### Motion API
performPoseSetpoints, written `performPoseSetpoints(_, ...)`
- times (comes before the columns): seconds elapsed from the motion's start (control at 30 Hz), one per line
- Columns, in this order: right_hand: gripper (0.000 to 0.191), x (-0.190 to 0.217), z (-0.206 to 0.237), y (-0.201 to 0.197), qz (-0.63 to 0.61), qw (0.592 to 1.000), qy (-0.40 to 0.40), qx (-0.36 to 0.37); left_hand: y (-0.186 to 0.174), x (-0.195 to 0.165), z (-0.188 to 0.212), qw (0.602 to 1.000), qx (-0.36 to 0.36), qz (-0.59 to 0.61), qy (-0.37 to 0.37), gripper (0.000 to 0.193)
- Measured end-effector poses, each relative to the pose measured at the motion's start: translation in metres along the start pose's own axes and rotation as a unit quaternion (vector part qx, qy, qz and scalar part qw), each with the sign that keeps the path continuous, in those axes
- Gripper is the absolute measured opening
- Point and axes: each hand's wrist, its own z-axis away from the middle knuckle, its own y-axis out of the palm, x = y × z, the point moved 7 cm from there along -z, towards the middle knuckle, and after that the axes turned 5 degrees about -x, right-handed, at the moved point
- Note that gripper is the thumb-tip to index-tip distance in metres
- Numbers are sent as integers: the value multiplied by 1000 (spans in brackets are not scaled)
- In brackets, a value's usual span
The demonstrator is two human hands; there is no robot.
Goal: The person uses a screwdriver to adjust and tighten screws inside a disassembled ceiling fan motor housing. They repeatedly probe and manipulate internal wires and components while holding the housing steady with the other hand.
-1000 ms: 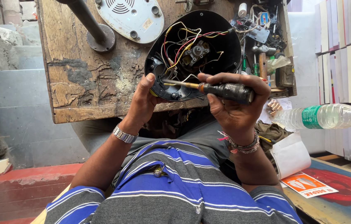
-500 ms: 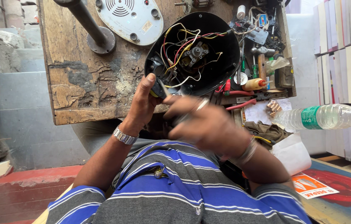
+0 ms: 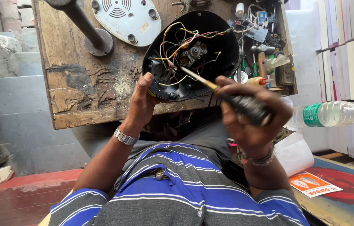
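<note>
1. The left hand (image 3: pixel 143 104) is wrapped on the near left rim of a black, round plastic shell (image 3: pixel 191 54) with its inside showing. The thumb lies on the rim and the fingers go under it.
2. The shell lies on the near edge of an old, cracked wooden desk (image 3: pixel 84 92). Its open side faces up, tipped a little toward the person.
3. Inside the shell are thin red, yellow, white and black wires (image 3: pixel 177 46) and a small grey metal part (image 3: pixel 193 52) in the middle.
4. The right hand (image 3: pixel 252 117) is closed tight around the dark, bumpy handle of a screwdriver (image 3: pixel 223 94). This hand looks blurry.
5. The screwdriver is long and thin. Its long line runs from the handle at the lower right up to the tip at the upper left. The tip points into the shell, close to the grey metal part. I cannot tell if it touches.
6. I think the shell is light and stiff, but the wires are soft and could snag or snap. The rim is a good place to hold it, away from the wires.
7. The screwdriver looks hard and stiff. The bumpy handle should not slip.
8. A white oval plastic cover (image 3: pixel 126 19) lies farther back on the desk, beside a dark metal post (image 3: pixel 87 27).
9. To the right is a tray of small tools (image 3: pixel 265 46), and a clear plastic bottle with a green cap (image 3: pixel 332 114) lies on its side.
</note>
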Motion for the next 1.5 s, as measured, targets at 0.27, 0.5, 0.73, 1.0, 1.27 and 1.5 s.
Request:
performPoseSetpoints(0.27, 72, -14, -15, 14, -45, 998, 14, 31, 2, -3, 2, 1000, 11, -3, 11, 64)
performPoseSetpoints(0.5, 65, -30, -39, 43, -25, 985, 24, 169, 7, -7, 1, 1000, 14, -12, 18, 69)
performPoseSetpoints(0.73, 50, -12, -59, 74, 28, 964, -9, 264, 4, -3, 1, 1000, 7, 9, 0, 66)
performPoseSetpoints(1.0, 24, 29, -6, 120, 200, 896, -175, 356, -3, 2, 8, 999, -30, -40, -7, 64)
performPoseSetpoints(1.27, 85, -9, -1, -1, -93, 995, 37, 14, 3, -3, 6, 1000, 1, -2, 14, 67)
performPoseSetpoints(1.5, 65, -44, 9, 5, -101, 989, 108, 12, -2, -1, 2, 1000, -5, 3, 13, 63)
